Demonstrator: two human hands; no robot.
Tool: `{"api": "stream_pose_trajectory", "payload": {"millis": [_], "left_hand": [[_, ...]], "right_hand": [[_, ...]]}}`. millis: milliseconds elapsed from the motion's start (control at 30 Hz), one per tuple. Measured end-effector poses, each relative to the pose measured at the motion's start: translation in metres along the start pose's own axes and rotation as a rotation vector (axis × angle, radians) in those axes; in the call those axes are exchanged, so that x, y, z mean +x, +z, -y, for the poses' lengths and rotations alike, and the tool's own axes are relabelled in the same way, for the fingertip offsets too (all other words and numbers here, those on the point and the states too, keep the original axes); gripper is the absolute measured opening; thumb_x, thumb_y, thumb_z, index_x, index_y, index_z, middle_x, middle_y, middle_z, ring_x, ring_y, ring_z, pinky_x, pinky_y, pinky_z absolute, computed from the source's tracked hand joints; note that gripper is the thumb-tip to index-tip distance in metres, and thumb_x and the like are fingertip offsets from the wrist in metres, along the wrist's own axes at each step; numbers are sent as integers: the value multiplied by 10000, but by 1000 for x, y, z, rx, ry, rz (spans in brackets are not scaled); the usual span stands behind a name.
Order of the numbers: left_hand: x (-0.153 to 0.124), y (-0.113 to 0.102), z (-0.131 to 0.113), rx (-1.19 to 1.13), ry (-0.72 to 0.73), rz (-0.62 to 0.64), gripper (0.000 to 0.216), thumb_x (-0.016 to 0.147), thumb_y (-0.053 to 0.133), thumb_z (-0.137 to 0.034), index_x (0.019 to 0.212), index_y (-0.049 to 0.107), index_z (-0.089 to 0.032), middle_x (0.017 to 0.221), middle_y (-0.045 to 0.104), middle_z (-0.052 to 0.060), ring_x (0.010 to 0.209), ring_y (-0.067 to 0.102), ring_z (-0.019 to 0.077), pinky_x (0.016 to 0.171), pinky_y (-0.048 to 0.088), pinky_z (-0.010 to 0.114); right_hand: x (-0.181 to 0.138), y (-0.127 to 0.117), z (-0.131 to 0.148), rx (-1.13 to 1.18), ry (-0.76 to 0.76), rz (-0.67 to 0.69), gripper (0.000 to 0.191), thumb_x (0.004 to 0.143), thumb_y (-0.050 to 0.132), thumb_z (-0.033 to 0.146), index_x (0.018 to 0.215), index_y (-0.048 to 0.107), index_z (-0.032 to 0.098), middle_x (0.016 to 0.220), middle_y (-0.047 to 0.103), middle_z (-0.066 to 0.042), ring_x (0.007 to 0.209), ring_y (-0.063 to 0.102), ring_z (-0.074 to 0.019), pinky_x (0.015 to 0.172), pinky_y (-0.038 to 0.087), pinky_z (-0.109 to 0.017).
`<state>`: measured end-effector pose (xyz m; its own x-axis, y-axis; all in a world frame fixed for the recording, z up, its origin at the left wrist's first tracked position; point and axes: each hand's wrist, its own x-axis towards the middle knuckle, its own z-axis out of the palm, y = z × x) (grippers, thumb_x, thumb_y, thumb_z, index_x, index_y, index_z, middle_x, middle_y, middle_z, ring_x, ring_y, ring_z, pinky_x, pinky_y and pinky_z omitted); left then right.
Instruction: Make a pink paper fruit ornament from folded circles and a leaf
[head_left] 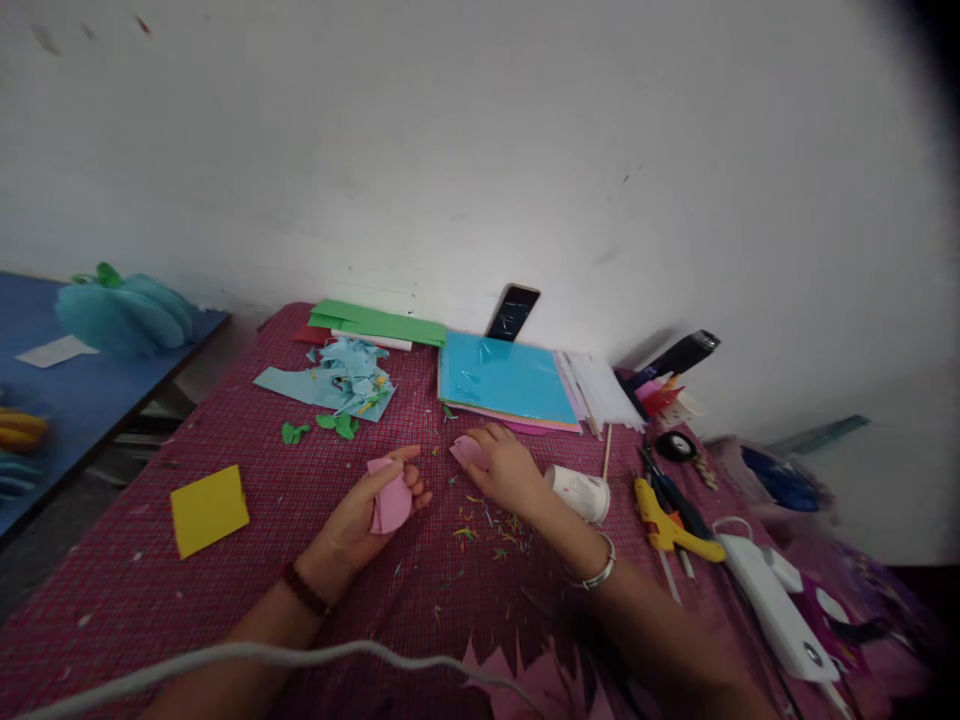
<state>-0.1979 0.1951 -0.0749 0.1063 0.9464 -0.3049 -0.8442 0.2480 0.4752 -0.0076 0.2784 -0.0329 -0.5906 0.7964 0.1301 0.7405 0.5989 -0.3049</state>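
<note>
My left hand is closed on a small stack of cut pink paper, its thumb lying over the pieces. Another pink paper piece is pinched in my right hand, apart from the left one. Paper scraps in several colours litter the red checked tablecloth below and between my hands. A white paper cup lies on its side by my right wrist. Jagged pink paper offcuts are near the bottom edge, partly hidden.
A yellow paper square lies left. Torn blue paper, green sheets and a blue packet sit behind. A phone leans on the wall. The yellow glue gun and white power strip are right. A white cord crosses the foreground.
</note>
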Motion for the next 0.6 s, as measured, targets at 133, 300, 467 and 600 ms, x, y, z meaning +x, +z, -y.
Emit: {"api": "stream_pose_trajectory", "payload": {"millis": [133,300,467,600], "left_hand": [[0,-2,0,14,-15,53,186,779,667,-191,939,649,-97,632,494,-15,515,430,60,444,369,155],[1,-4,1,31,-12,66,200,751,693,-189,926,652,-100,646,499,-7,503,395,50,421,317,148],[2,-5,2,44,6,61,210,744,701,-196,928,648,-110,684,540,13,526,431,64,430,332,159],[2,-6,2,55,2,69,223,743,701,-204,938,645,-110,683,542,13,525,438,64,427,329,159]], "right_hand": [[-8,16,-9,-50,14,35,421,808,586,177,1229,580,170,1146,608,-127,1039,535,-262,921,413,-400],[-6,23,-12,-56,50,29,435,792,482,26,1182,606,173,1105,645,-111,997,572,-223,883,424,-338],[6,14,-30,-32,144,-34,232,867,443,106,1010,621,144,928,695,-95,807,629,-205,722,454,-305],[10,13,-25,8,109,-65,213,914,441,176,1078,576,169,1025,680,-84,896,625,-191,767,449,-288]]}}
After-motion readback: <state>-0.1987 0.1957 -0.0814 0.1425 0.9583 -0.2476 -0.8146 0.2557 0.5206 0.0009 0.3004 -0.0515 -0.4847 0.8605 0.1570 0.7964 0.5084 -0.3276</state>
